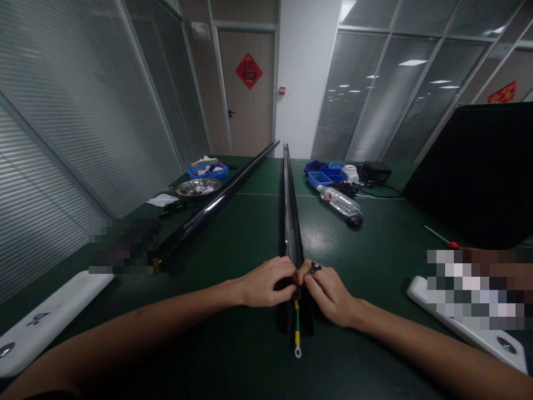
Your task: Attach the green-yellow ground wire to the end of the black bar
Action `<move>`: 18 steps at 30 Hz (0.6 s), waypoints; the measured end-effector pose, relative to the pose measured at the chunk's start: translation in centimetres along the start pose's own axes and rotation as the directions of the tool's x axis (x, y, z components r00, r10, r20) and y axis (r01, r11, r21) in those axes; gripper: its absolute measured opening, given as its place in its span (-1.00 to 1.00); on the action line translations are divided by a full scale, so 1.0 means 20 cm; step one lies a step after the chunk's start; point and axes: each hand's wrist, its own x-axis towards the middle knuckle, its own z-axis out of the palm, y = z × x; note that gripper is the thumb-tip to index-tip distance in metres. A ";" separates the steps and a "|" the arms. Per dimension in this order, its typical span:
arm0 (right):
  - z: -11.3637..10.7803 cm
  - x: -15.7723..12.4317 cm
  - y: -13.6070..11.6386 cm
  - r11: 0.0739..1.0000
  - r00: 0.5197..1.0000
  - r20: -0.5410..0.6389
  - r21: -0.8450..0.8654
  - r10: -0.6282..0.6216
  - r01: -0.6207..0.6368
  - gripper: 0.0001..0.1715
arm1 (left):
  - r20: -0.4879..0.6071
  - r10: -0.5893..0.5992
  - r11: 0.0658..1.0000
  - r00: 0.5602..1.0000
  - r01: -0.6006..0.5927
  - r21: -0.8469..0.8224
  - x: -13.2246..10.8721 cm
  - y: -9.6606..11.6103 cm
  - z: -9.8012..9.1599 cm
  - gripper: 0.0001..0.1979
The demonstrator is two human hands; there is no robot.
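A long dark metal rail (290,222) runs away from me along the table, its near end beneath my fingers. From that end sticks out a yellow-green wire (297,318) tipped with a ring terminal (297,351). My left hand (268,282) is closed in a pinch at the rail's end from the left. My right hand (333,294), wearing a dark ring (316,267), is closed there from the right, its fingertips meeting the left ones. What lies between the fingertips is hidden.
A second dark rail (219,203) lies to the left. Beyond are a metal bowl (180,191), blue bins (320,179) and a plastic bottle (341,201). White panels (54,322) flank both sides. A screwdriver (452,244) and a large black panel (478,172) are at right.
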 end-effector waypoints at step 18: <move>0.01 -0.01 -0.01 0.995 0.998 -0.040 -0.086 -0.047 0.044 -0.81 | 0.006 0.038 0.999 0.999 -0.038 -0.015 0.00 0.00 0.00 -0.90</move>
